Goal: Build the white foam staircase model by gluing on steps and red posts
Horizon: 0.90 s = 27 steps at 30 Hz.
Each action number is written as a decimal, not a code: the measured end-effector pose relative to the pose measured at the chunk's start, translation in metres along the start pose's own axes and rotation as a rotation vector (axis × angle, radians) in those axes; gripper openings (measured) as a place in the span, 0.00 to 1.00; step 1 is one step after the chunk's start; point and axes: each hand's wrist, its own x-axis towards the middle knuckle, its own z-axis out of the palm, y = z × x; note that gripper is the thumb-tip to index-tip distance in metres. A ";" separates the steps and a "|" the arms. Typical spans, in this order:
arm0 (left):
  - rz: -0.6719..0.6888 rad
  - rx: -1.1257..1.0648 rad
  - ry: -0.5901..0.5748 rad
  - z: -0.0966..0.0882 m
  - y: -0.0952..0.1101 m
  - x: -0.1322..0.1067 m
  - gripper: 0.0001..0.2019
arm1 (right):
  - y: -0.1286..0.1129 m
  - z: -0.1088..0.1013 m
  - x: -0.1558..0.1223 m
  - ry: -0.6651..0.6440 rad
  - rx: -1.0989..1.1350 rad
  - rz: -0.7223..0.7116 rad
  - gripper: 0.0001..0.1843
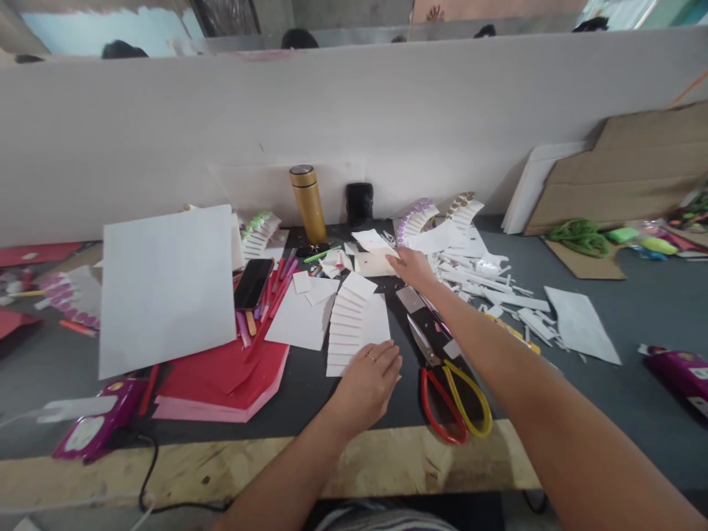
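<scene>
My left hand [369,383] lies flat, fingers together, over the lower edge of a curved, stepped strip of white card pieces [347,321] on a white sheet [377,318]. Farther off, my right hand [414,268] reaches forward, its fingertips at the right edge of a cream card [372,264]; I see nothing held in it. Small white card pieces [319,289] rest on another white sheet [299,317], left of the strip. Large scissors [436,358] with one red and one yellow handle lie below my right forearm.
Behind stand a gold flask [310,206] and a black object [359,203]. White offcuts [487,284] are scattered at right. A big white board [166,287], a phone [254,285], red sheets [221,369] and a purple glue gun [102,420] are at left. Cardboard [625,169] leans right.
</scene>
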 end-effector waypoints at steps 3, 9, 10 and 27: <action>0.003 0.000 0.006 0.000 0.000 0.000 0.13 | 0.001 0.003 0.000 0.028 0.060 0.040 0.14; -0.002 -0.009 -0.005 -0.002 0.000 0.001 0.13 | -0.001 -0.011 0.000 0.200 0.160 0.167 0.18; -0.003 -0.013 -0.006 -0.002 0.000 0.001 0.12 | 0.000 -0.019 -0.002 0.239 0.179 0.171 0.20; -0.037 0.002 -0.035 0.002 0.001 0.002 0.14 | 0.104 -0.190 -0.142 0.520 0.498 0.365 0.20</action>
